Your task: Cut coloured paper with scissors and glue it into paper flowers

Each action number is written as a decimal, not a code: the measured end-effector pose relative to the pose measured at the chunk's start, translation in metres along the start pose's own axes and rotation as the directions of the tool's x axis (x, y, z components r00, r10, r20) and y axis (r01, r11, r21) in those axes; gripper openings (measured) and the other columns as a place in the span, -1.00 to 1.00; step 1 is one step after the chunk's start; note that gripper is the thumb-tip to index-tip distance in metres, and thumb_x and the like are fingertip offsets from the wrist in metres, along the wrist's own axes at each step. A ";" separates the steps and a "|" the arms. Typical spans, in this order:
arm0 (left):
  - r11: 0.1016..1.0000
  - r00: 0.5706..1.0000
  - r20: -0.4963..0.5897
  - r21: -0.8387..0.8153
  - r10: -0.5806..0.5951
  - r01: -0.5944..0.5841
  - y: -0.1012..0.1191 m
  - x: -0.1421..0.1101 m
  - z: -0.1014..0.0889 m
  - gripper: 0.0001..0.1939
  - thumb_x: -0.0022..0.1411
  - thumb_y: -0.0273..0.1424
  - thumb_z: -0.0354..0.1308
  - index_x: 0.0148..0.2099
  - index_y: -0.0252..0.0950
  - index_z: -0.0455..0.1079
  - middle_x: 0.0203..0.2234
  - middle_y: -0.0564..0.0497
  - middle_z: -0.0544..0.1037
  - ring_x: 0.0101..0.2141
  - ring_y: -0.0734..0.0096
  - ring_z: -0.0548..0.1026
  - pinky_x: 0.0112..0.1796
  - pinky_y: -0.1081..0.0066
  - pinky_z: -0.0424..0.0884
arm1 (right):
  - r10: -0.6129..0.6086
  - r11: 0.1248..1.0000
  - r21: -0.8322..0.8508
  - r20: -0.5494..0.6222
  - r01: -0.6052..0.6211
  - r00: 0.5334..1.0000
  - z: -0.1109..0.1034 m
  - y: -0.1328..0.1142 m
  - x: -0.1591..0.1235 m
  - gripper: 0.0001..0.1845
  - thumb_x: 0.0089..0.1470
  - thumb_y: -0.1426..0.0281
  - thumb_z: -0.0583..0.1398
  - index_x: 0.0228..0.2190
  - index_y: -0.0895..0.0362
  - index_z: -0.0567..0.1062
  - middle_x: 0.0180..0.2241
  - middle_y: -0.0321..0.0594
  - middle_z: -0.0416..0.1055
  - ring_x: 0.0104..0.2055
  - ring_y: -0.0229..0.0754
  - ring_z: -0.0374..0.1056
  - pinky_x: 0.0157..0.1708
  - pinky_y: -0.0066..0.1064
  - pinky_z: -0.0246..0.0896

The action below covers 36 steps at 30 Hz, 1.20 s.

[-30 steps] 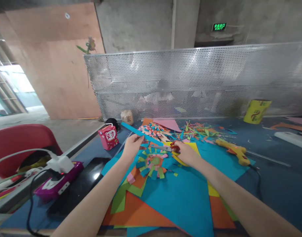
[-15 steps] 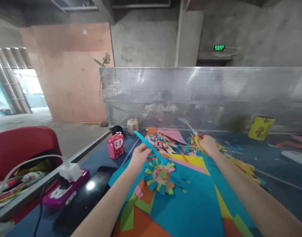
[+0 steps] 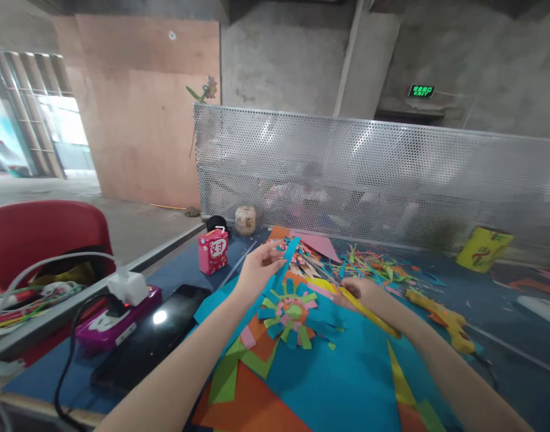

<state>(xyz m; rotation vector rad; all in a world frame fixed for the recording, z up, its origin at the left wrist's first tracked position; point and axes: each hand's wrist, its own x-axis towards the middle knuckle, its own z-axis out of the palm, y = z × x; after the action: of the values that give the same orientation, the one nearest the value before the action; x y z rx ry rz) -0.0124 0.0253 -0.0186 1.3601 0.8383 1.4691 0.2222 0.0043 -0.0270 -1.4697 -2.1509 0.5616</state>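
Observation:
My left hand (image 3: 258,273) pinches a narrow blue paper strip (image 3: 291,251), which slants up to the right from the fingertips. My right hand (image 3: 367,295) grips yellow-handled scissors (image 3: 376,318), their blades pointing up-left towards the strip; whether they touch it I cannot tell. Below and between the hands lies a round fringed paper flower (image 3: 294,312) in blue, green, pink and orange. It rests on a large blue paper sheet (image 3: 337,378). Behind the strip is a heap of fringed paper pieces (image 3: 304,255), partly hidden by my left hand.
A yellow glue gun (image 3: 443,315) lies right of my right forearm. Coloured paper scraps (image 3: 378,264) spread at the back. On the left are a black phone (image 3: 144,342), a purple power strip (image 3: 88,330) and a pink box (image 3: 213,252). A perforated metal screen (image 3: 346,168) borders the table.
The scissors have come down and leftward, closer to the blue strip. My left hand has turned the strip from leaning left to leaning right. The camera view has shifted slightly.

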 end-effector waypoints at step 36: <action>0.982 0.945 0.273 0.001 0.181 -0.189 0.006 -0.013 0.014 -0.24 -0.07 -0.57 0.18 0.16 -0.16 -0.02 -0.07 -0.11 0.35 -0.46 0.63 0.40 -0.34 0.45 0.40 | 0.068 0.991 0.103 0.199 -0.090 0.978 0.006 -0.015 -0.024 -0.65 -0.07 0.06 0.04 -0.53 0.11 0.28 -0.73 -0.46 0.04 -0.71 -0.39 -0.02 -0.67 -0.51 -0.09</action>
<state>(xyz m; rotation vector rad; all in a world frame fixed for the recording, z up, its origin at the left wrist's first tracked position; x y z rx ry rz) -0.0005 0.0092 -0.0154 1.6542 0.5679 1.3723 0.2148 -0.0240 -0.0264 -1.4984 -2.1737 0.8736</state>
